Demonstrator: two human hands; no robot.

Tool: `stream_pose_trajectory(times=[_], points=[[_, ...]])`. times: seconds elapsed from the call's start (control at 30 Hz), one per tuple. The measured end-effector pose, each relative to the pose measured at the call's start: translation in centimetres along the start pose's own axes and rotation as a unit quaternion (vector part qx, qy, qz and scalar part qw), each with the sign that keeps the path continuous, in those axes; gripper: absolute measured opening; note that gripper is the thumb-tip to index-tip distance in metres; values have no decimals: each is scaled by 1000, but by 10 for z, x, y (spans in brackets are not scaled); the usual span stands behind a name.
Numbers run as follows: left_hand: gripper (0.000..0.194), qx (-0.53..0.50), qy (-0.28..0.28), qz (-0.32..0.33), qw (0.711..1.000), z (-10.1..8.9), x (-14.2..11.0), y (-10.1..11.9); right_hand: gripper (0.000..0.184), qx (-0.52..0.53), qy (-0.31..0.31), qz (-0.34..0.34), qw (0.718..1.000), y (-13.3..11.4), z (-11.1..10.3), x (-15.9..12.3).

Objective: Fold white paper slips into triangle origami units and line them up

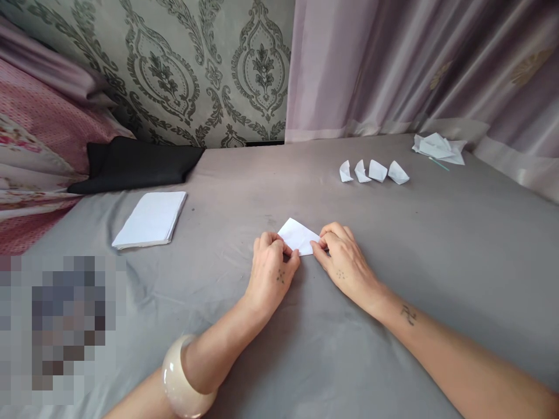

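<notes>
In the head view, our left hand (271, 266) and right hand (346, 257) tightly pinch a white folded-paper piece (299, 236) on grey fabric (227, 203), seemingly part-folded; four small white paper shapes (378, 170) look done, a white rectangular paper stack (151, 218) waits.

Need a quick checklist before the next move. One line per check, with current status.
1. Left hand has its fingers on the folded paper, left side: ok.
2. Right hand has its fingers on the paper's right corner: ok.
3. Lower edge creased sharply: cannot tell, fingers cover parts of it.
4. Paper stack at left lies apart from both hands: ok.
5. Four small folded papers in a row beyond the right hand, untouched by it: ok.
6. Loose paper pile at far right squared up: not ok, its pieces lie askew.
</notes>
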State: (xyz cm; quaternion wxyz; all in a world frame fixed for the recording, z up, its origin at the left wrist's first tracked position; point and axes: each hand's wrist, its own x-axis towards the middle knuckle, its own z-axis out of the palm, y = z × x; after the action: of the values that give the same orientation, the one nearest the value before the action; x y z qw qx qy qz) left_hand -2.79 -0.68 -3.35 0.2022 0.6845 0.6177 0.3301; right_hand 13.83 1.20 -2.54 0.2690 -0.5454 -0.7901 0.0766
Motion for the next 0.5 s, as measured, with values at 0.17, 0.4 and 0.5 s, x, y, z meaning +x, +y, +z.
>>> stream_pose_trajectory(times=[0.17,0.4,0.5], points=[[17,-1,-9,-10,1000,-1,1,2,19,-4,-3,0,1000,0,-1,0],[16,15,-21,-26,999,-2,2,5,18,-7,-17,9,1000,-1,-2,0],[15,28,-28,-26,999,-3,2,6,17,-8,-24,14,1000,-2,-3,0]])
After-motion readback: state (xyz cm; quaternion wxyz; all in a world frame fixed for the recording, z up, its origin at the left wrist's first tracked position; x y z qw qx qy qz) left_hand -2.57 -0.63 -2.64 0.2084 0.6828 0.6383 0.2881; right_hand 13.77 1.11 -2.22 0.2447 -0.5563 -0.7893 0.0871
